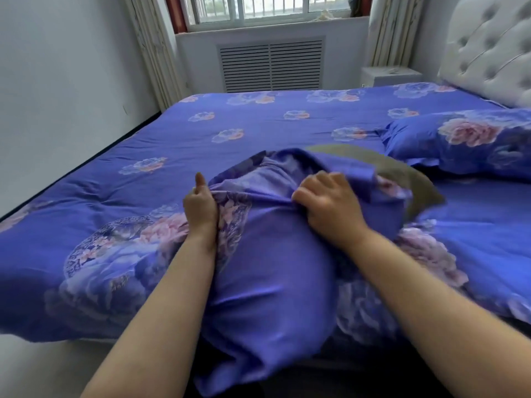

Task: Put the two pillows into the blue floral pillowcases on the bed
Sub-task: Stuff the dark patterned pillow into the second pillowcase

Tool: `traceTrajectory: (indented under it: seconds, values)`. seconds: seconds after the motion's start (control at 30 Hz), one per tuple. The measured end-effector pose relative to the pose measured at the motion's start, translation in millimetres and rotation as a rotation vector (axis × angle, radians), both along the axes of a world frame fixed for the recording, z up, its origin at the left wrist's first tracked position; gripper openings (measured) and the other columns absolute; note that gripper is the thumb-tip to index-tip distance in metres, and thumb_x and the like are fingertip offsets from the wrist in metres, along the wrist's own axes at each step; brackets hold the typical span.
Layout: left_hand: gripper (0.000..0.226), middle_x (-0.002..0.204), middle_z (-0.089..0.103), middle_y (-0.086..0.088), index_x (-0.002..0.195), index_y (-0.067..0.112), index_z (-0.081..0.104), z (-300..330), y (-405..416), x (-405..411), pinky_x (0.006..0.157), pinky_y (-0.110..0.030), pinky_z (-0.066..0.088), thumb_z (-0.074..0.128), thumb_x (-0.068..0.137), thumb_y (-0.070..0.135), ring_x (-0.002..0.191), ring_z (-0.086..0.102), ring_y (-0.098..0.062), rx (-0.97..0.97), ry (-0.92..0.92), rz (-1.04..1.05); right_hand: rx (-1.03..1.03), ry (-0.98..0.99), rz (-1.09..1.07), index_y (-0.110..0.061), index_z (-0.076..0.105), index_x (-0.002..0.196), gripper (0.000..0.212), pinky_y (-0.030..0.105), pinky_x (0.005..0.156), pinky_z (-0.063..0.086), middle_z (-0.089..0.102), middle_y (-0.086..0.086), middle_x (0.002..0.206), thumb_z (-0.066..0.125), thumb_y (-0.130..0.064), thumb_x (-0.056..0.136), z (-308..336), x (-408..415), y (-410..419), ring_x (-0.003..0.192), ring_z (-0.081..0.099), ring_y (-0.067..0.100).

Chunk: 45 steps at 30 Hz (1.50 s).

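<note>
A blue floral pillowcase (267,254) lies bunched over an olive-brown pillow (402,173) at the near edge of the bed. The pillow's far end sticks out of the case's opening to the right; the rest is hidden inside. My left hand (201,208) grips the case's left edge with the thumb up. My right hand (327,202) clutches a fold of the case near the opening. A second pillow in a blue floral case (465,142) rests at the right, near the headboard.
A blue floral quilt (201,133) covers the bed. The tufted white headboard (488,47) stands at the right with a small white nightstand (385,76) beside it. A white wall runs along the left side, and a window with a radiator grille (270,64) faces me.
</note>
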<state>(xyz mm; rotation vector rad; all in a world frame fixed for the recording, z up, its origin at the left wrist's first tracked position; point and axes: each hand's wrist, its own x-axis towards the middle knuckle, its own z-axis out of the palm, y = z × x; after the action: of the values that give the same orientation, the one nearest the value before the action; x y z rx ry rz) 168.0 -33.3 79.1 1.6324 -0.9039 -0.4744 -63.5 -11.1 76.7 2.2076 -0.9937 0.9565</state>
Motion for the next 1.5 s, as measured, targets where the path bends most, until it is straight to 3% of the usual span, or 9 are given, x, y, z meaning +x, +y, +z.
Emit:
traceTrajectory:
  seconds: [0.13, 0.27, 0.47, 0.57, 0.67, 0.87, 1.17, 1.37, 1.5]
  values:
    - [0.057, 0.088, 0.061, -0.008, 0.104, 0.003, 0.064, -24, 28, -36, 0.065, -0.027, 0.044, 0.033, 0.098, 0.050, 0.081, 0.057, -0.019, 0.124, 0.253, -0.270, 0.241, 0.027, -0.210, -0.021, 0.063, 0.079, 0.024, 0.037, 0.075, 0.030, 0.064, 0.004, 0.085, 0.042, -0.011, 0.073, 34, -30, -49, 0.083, 0.059, 0.028]
    - [0.041, 0.062, 0.045, 0.000, 0.069, 0.014, 0.048, -70, 43, -54, 0.059, -0.030, 0.035, 0.046, 0.093, 0.048, 0.061, 0.043, -0.012, 0.175, 0.029, -0.523, 0.832, 0.198, -0.382, -0.028, 0.062, 0.108, 0.021, 0.039, 0.089, 0.042, 0.053, 0.004, 0.120, 0.047, -0.026, 0.093, 14, -32, -58, 0.109, 0.051, 0.030]
    - [0.023, 0.074, 0.057, 0.011, 0.081, 0.026, 0.052, -85, 65, -45, 0.064, -0.018, 0.042, 0.071, 0.080, 0.040, 0.064, 0.051, -0.001, 0.113, -0.113, -0.600, 0.943, -0.160, -0.015, -0.031, 0.056, 0.124, 0.038, 0.023, 0.090, 0.036, 0.044, -0.005, 0.136, 0.064, -0.034, 0.087, -7, -26, -8, 0.120, 0.049, 0.015]
    - [0.027, 0.090, 0.058, 0.008, 0.086, 0.031, 0.054, -98, 81, -33, 0.072, -0.016, 0.044, 0.078, 0.074, 0.031, 0.079, 0.056, -0.003, 0.136, -0.191, -0.639, 1.073, 0.010, 0.054, -0.042, 0.055, 0.121, 0.052, 0.037, 0.111, 0.023, 0.032, -0.007, 0.147, 0.072, -0.052, 0.072, -4, -22, 18, 0.137, 0.028, 0.013]
    - [0.028, 0.087, 0.058, 0.002, 0.073, 0.033, 0.054, -100, 86, -25, 0.073, -0.020, 0.041, 0.076, 0.075, 0.016, 0.079, 0.056, -0.007, 0.087, -0.270, -0.624, 1.036, 0.201, -0.057, -0.040, 0.052, 0.118, 0.048, 0.052, 0.115, 0.009, 0.020, -0.009, 0.153, 0.070, -0.052, 0.074, -12, -10, 34, 0.144, 0.008, 0.018]
    - [0.024, 0.085, 0.069, 0.000, 0.065, 0.019, 0.054, -74, 82, -17, 0.079, -0.029, 0.050, 0.071, 0.079, 0.010, 0.080, 0.064, -0.011, 0.067, -0.245, -0.637, 0.742, 0.253, -0.265, -0.016, 0.059, 0.106, 0.027, 0.036, 0.089, 0.037, 0.045, 0.007, 0.124, 0.059, -0.036, 0.089, -15, 19, 48, 0.115, 0.039, 0.027]
    - [0.018, 0.061, 0.042, -0.013, 0.077, 0.016, 0.044, -51, 59, -12, 0.056, -0.027, 0.032, 0.049, 0.094, 0.015, 0.058, 0.034, -0.016, 0.154, -0.242, -0.787, 0.646, 0.168, -0.356, -0.004, 0.045, 0.111, 0.019, 0.036, 0.067, 0.037, 0.063, 0.014, 0.111, 0.045, -0.018, 0.098, -6, 39, 38, 0.102, 0.060, 0.032]
    - [0.044, 0.077, 0.044, -0.006, 0.092, 0.001, 0.050, -59, 42, -17, 0.067, -0.033, 0.036, 0.045, 0.094, 0.045, 0.071, 0.040, -0.016, 0.287, -0.067, -0.896, 0.919, 0.082, -0.287, -0.010, 0.048, 0.106, 0.024, 0.034, 0.069, 0.036, 0.062, 0.014, 0.113, 0.045, -0.032, 0.098, 4, 43, 11, 0.100, 0.058, 0.034]
    - [0.031, 0.061, 0.046, 0.002, 0.066, 0.019, 0.049, -59, 32, -8, 0.055, -0.026, 0.032, 0.058, 0.091, 0.035, 0.059, 0.039, -0.013, 0.299, -0.179, -0.979, 1.030, 0.088, -0.214, -0.014, 0.057, 0.104, 0.039, 0.035, 0.078, 0.042, 0.062, 0.006, 0.111, 0.054, -0.050, 0.089, 5, 40, 2, 0.103, 0.056, 0.027]
